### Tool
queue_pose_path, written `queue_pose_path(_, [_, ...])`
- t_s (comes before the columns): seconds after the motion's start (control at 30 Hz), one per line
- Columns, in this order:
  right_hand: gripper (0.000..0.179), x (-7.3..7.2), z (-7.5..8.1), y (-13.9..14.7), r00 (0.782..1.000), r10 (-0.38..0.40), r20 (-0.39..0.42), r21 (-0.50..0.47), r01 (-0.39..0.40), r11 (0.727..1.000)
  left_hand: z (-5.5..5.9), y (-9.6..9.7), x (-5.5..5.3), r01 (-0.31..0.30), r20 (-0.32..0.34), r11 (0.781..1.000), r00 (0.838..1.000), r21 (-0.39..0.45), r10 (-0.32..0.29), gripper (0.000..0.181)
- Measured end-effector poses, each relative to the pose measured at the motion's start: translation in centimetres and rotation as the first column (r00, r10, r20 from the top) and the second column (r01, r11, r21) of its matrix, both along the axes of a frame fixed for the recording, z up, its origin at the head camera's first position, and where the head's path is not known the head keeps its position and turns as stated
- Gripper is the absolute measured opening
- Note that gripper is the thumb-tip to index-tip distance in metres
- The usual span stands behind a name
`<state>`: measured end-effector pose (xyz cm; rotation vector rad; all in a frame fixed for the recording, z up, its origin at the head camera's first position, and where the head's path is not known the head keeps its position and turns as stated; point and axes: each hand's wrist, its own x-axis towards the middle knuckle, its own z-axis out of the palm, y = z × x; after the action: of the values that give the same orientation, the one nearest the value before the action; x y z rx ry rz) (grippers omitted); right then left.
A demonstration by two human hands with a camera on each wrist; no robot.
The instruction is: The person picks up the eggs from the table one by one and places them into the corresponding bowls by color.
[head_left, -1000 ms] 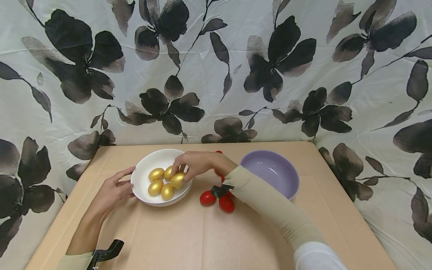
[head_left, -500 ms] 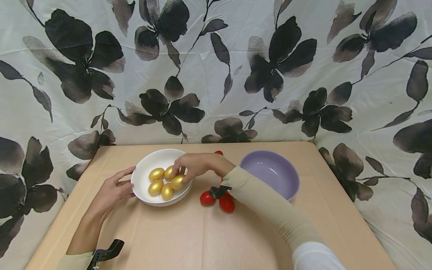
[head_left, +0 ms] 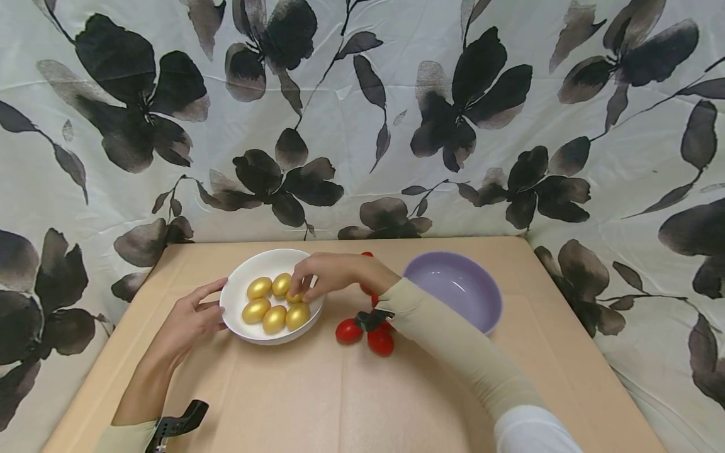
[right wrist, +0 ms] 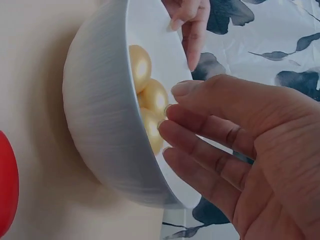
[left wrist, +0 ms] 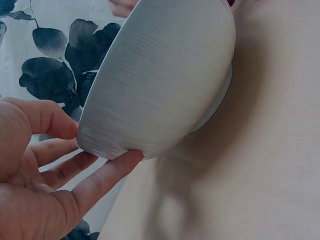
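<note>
A white bowl stands at the table's left, holding several shiny gold eggs. My left hand holds its left side; in the left wrist view the thumb touches the rim and other fingers lie against the outer wall. Over the bowl's right side is my right hand, fingers bent loosely downward. The right wrist view shows its fingertips beside the gold eggs, with nothing between thumb and fingers. One gold egg is partly hidden under these fingers in the head view.
Several red eggs lie on the wooden table between the bowls, some partly covered by my right forearm. A purple bowl stands at the right, partly behind the sleeve. A floral cloth hangs behind the table.
The gold eggs have shifted slightly left and forward in the white bowl, and one more shows under my right fingertips. My right hand has risen slightly; my left hand stays put.
</note>
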<state>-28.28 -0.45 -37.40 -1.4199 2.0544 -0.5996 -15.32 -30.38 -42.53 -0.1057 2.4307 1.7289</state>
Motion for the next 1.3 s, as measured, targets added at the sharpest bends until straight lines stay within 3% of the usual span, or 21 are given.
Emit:
queue_pose_path(0.47, [0.024,0.4,1.0,3.6,0.990,-0.138,0.002,-0.049,0.138,0.989,0.1,-0.1,0.1,0.008,0.016,1.000,1.000,-0.027,-0.008,0.065])
queue_pose_path(0.77, [0.025,1.3,2.2,6.8,0.965,-0.262,-0.021,-0.084,0.259,0.962,0.7,-0.4,0.0,-0.018,-0.058,0.996,0.998,-0.083,0.013,0.061])
queue_pose_path(0.9, [0.028,1.6,2.4,8.9,0.945,-0.325,-0.022,-0.132,0.320,0.938,1.8,-0.3,0.1,-0.055,-0.143,0.988,0.989,-0.146,0.034,0.058])
queue_pose_path(1.07, [0.032,1.8,2.9,11.8,0.912,-0.409,0.019,-0.215,0.403,0.889,3.3,0.4,0.0,-0.104,-0.268,0.973,0.962,-0.204,0.047,0.053])
queue_pose_path(1.3, [0.033,2.2,3.2,15.4,0.833,-0.551,0.047,-0.255,0.543,0.800,5.6,2.6,0.4,-0.112,-0.327,0.965,0.945,-0.236,0.029,0.050])
